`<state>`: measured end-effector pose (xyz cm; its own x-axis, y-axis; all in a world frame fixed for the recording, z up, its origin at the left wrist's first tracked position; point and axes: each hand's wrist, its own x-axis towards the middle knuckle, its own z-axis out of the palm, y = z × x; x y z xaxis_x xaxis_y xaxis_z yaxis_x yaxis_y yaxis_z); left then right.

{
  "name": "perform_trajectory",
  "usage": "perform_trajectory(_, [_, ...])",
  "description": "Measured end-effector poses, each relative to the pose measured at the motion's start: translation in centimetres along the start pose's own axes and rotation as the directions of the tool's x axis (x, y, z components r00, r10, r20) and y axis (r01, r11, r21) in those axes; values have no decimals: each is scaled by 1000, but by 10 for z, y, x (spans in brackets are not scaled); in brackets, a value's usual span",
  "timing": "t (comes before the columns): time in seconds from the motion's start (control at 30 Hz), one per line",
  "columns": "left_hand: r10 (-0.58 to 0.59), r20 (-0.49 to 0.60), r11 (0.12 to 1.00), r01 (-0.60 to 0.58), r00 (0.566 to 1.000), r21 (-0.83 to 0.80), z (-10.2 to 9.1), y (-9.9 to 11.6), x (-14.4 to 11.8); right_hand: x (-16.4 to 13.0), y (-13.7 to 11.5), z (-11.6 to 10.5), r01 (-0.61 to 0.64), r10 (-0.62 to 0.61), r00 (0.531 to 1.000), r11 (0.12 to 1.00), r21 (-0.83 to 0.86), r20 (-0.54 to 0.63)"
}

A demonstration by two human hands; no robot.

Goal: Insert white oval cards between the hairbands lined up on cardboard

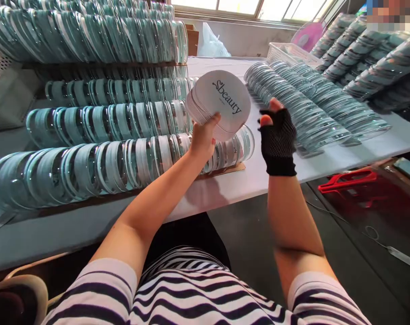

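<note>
My left hand grips a thick stack of white round cards, its thumb lying on the top card. The top card carries dark "beauty" lettering and faces me, tilted. To the right, my right hand wears a black fingerless glove and is raised above the table, apart from the cards. Its thumb and forefinger are apart with nothing seen between them; the other fingers are mostly hidden. Just beyond it lie rows of nested clear round plastic pieces. Below the cards runs a row of clear round containers with pale bands.
More container rows rise at the back left. A white basket, a pink round fan and a white plastic bag stand at the back. Stacked clear pieces fill the far right. A red plastic stool is below the white table.
</note>
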<state>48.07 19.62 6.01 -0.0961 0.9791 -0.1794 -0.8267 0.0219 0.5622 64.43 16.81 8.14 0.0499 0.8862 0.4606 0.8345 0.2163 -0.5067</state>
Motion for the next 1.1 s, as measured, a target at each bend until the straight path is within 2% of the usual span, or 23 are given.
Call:
perform_trajectory(0.07, [-21, 59, 999, 20, 998, 25, -5, 5, -14, 7, -6, -1, 78, -81, 994, 996, -41, -79])
perform_trajectory(0.13, [-26, 72, 999, 22, 997, 49, -11, 10, -27, 2, -16, 2, 148, -157, 985, 981, -124, -68])
perform_trajectory(0.2, [-8, 41, 997, 5, 999, 77, -17, 13, -35, -11, -31, 10, 174, -190, 979, 966, -193, -67])
perform_trajectory(0.3, [14, 54, 996, -19, 998, 89, -23, 18, -42, -29, -47, 20, 110, -131, 985, 978, -176, -110])
perform_trajectory(0.37, [8, 95, 998, -13, 995, 56, -25, 23, -42, -35, -47, 20, 25, -43, 978, 996, -90, -206])
perform_trajectory(0.43, [8, 69, 1000, -9, 998, 15, -26, 32, -36, -42, -37, 9, -53, 41, 928, 998, -23, -370])
perform_trajectory(0.47, [16, 28, 1000, -16, 999, -9, -27, 37, -31, -48, -30, 0, -68, 51, 908, 997, -27, -415])
perform_trajectory(0.5, [25, -12, 999, -26, 1000, -35, -26, 43, -25, -57, -24, -9, -69, 37, 909, 996, -62, -414])
perform_trajectory(0.53, [28, -41, 998, -30, 999, -63, -26, 48, -17, -68, -18, -17, -56, 7, 931, 991, -125, -365])
perform_trajectory(0.6, [5, -53, 993, -11, 999, -117, -25, 55, -1, -92, -12, -29, -2, -44, 986, 962, -274, -163])
perform_trajectory(0.67, [-32, -42, 988, 25, 999, -154, -26, 56, 12, -112, -13, -30, 54, -55, 998, 925, -375, 8])
perform_trajectory(0.73, [-51, -36, 984, 44, 998, -172, -27, 53, 21, -121, -18, -26, 89, -55, 994, 908, -410, 93])
perform_trajectory(0.83, [-42, -39, 984, 34, 998, -175, -32, 47, 26, -114, -24, -20, 112, -64, 988, 927, -358, 143])
perform_trajectory(0.97, [-44, -56, 986, 35, 997, -162, -37, 44, 27, -97, -25, -22, 129, -80, 980, 954, -271, 184])
perform_trajectory(1.1, [-5, -42, 989, -1, 999, -147, -41, 41, 32, -98, -28, -26, 139, -75, 978, 930, -341, 194])
